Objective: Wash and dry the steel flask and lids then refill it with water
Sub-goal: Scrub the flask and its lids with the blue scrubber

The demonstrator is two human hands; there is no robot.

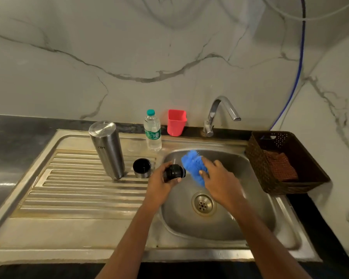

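Head view: washing step in hand. The left hand [159, 182] is curled round the black inner lid [173, 172] over the left rim of the sink basin [250, 198], and the right hand [218, 178] has its fingers closed on a blue scrubber [191, 162] pressed against that lid. The steel flask [107, 150] stands inverted on the drainboard [79, 188] to the left, with the steel outer cap [142, 168] mouth up just to its right; the next move likely calls for a rinse under the tap [220, 111] at far right, which shows no stream. Writing: inverted lettering on the flask, not surely readable; a green label on the far plastic bottle [152, 133], illegible.

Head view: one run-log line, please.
left hand: holds black round lid | right hand: holds blue bristly scrubber against it | over steel sink
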